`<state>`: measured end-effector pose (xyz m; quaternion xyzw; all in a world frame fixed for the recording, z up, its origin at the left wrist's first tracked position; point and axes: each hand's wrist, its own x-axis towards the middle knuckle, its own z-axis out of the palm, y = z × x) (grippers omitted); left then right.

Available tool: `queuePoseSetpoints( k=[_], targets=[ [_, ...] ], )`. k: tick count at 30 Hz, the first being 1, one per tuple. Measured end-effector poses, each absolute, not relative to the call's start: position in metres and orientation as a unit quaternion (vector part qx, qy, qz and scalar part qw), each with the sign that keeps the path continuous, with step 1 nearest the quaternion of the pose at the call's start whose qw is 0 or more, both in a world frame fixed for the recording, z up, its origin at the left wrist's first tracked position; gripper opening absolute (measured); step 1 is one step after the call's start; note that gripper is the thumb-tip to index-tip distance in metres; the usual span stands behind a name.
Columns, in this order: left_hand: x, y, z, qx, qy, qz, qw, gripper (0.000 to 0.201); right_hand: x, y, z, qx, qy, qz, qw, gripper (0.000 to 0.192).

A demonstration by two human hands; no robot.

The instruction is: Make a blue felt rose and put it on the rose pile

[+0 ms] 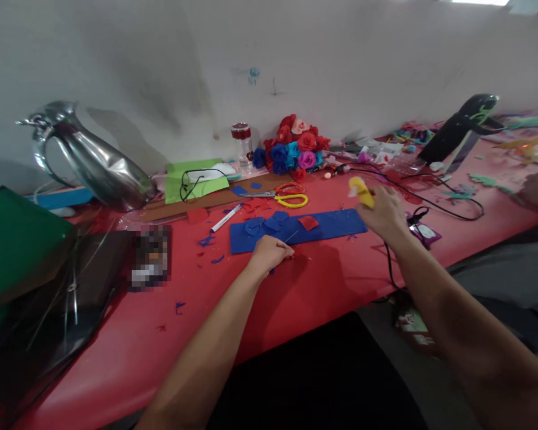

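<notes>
1. The left hand (271, 254) is over the near edge of the blue strip (336, 226), its thumb and fingertips together on a thin wire-like piece (291, 236) that slants up and to the right across the strip.
2. The right hand (387, 210) is raised near the strip's right end, fingers clamped around a yellow tool (362, 191) with a pale tip pointing left.
3. The blue strip lies flat on the red worktop (130, 346); blue petal-shaped pieces (275, 221) rest on its left part, and a red piece (308, 223) lies just right of them.
4. Beyond the strip, yellow-handled scissors (291, 201) lie with their blades pointing left, near red scraps; a white marker (226, 218) lies slantwise to their left.
5. Farther back, a heap of red, blue and pink flowers (296, 146) sits beside a red-lidded jar (241, 146). Dark-framed glasses (189, 186) rest on green paper (174, 179).
6. At the left, a steel jug (110, 164) leans over; nearer stands something green (18, 251).
7. At the right edge, another person's grey-clothed leg (506, 278) shows beside the worktop.
</notes>
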<state>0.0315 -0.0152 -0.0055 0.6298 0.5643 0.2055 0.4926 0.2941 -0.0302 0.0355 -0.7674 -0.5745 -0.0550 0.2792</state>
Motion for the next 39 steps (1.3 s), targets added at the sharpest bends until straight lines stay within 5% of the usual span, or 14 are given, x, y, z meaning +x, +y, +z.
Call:
queuePoseSetpoints(
  k=[5, 9, 39],
  targets=[
    [0.032, -0.015, -0.011, 0.646, 0.560, 0.202, 0.478, 0.011, 0.266, -0.110, 0.044, -0.729, -0.501, 0.281, 0.372, 0.034],
    [0.032, -0.015, -0.011, 0.640, 0.565, 0.217, 0.474, 0.009, 0.236, -0.148, 0.033, -0.691, -0.510, 0.377, 0.348, 0.046],
    [0.031, -0.012, -0.004, 0.703, 0.550, 0.188, 0.410, 0.014, 0.212, -0.131, 0.004, -0.654, -0.596, 0.370, 0.282, 0.033]
  ],
)
